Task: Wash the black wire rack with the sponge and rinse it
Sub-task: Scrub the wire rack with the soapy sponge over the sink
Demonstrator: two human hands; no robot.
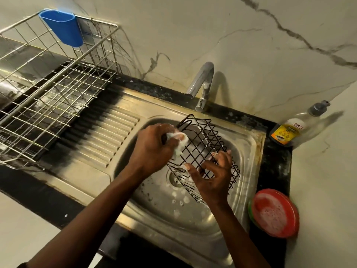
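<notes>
1. My left hand (pixel 152 149) is closed round the sponge (pixel 178 143), which is white with foam, and presses it against the left side of the black wire rack (pixel 202 140).
2. My right hand (pixel 212 176) grips the rack's near end, with fingers hooked through the wires and the thumb on the edge. It holds the rack tilted above the sink (pixel 193 225), far end raised toward the tap (pixel 202 84).
3. To scrub well, I judge I should run the sponge along each wire rather than across it and work into the crossings where grime collects. I should also turn the rack with my right hand so every side gets its share. A firm hold matters, since soapy wire is likely to be slippery.
4. I see no water coming from the tap, so I reckon the rinse is not yet begun.
5. The sink holds blobs of foam and wet patches around the drain (pixel 175 179).
6. On the table to the right, a red dish (pixel 274 213) holds suds. Beyond it a soap bottle (pixel 289 130) leans in the corner, looking mostly clear with a little yellow liquid low down.
7. To the left stands a dish drainer (pixel 48 97) with a blue cup (pixel 61 28) hung on its far rim. The cup's inside is hidden from me.
</notes>
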